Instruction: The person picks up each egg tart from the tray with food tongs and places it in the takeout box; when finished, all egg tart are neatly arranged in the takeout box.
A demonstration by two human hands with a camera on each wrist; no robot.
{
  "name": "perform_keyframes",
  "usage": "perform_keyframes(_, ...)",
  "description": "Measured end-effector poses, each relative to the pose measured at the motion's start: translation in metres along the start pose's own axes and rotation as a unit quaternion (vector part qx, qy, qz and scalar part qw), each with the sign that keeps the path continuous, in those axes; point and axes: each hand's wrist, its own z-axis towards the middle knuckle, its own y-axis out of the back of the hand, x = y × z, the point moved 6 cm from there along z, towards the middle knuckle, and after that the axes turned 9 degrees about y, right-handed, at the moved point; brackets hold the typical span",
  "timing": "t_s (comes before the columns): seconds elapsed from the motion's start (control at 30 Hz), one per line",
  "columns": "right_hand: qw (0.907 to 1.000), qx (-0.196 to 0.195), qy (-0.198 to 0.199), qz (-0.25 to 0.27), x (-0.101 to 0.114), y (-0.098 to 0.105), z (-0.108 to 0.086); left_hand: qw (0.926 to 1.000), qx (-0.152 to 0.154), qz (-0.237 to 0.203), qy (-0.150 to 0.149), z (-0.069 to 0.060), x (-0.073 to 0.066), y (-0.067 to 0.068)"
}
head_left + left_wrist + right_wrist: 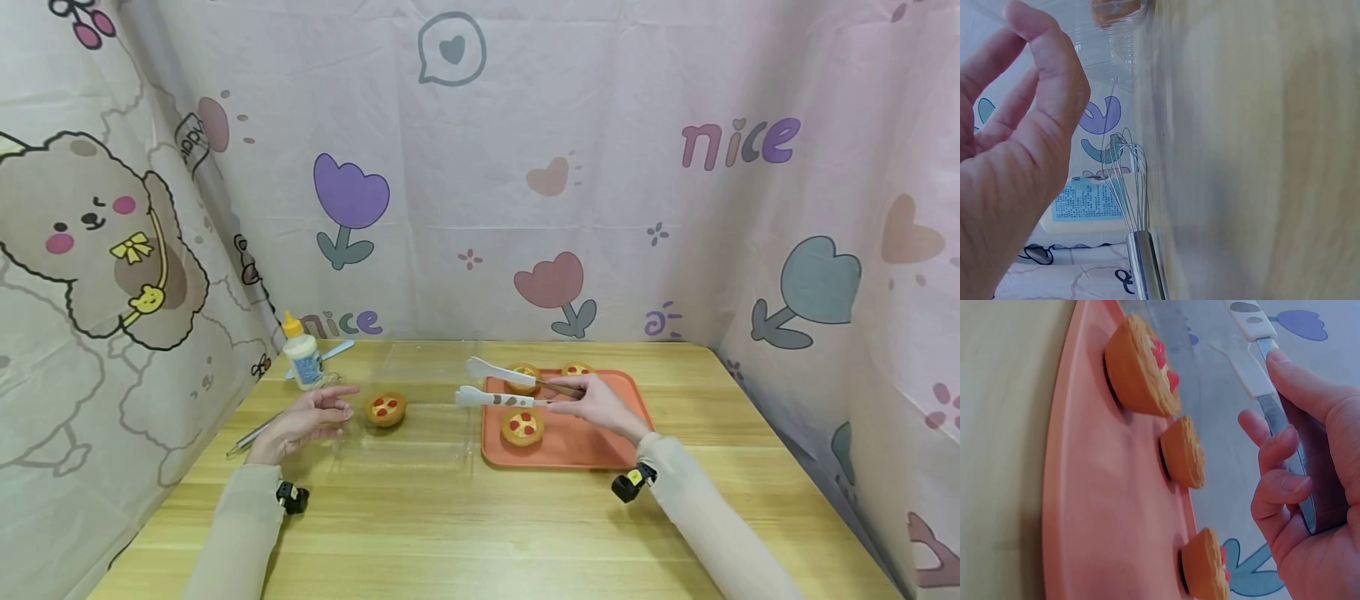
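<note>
My right hand holds metal tongs between thumb and fingers. Their white tips point left, spread apart with nothing between them, above the left part of an orange tray. Three small tarts with red topping stand on that tray, the nearest tart just below the tongs. Another tart sits in a clear plastic container with its lid raised at the back. By the container's left edge is my left hand, fingers loosely bent; whether it touches the plastic is unclear.
A glue bottle with an orange cap stands at the back left, with a light blue utensil behind it. A metal whisk lies beside my left hand. Printed curtains hang behind the wooden table and along its sides.
</note>
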Motion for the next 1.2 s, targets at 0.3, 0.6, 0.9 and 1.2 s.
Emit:
perform_keyframes(0.3,0.9997,0.008,-0.009,0.019,-0.006,0.015,-0.007,0.9999,0.003,0.002,-0.011,0.000,0.001,0.000)
perform_keyframes(0.6,0.9993,0.022,-0.015,0.025,-0.013,0.032,-0.015,0.9998,0.007,0.003,-0.016,-0.001,0.000,0.000)
perform_keyframes(0.9,0.9982,0.052,0.002,0.029,-0.020,0.044,-0.026,0.9998,0.012,-0.001,-0.018,0.000,0.000,0.000)
perform_keyframes(1.2,0.9953,0.094,0.018,-0.018,-0.022,0.053,-0.035,0.9997,0.016,-0.008,-0.019,0.000,0.001,0.001)
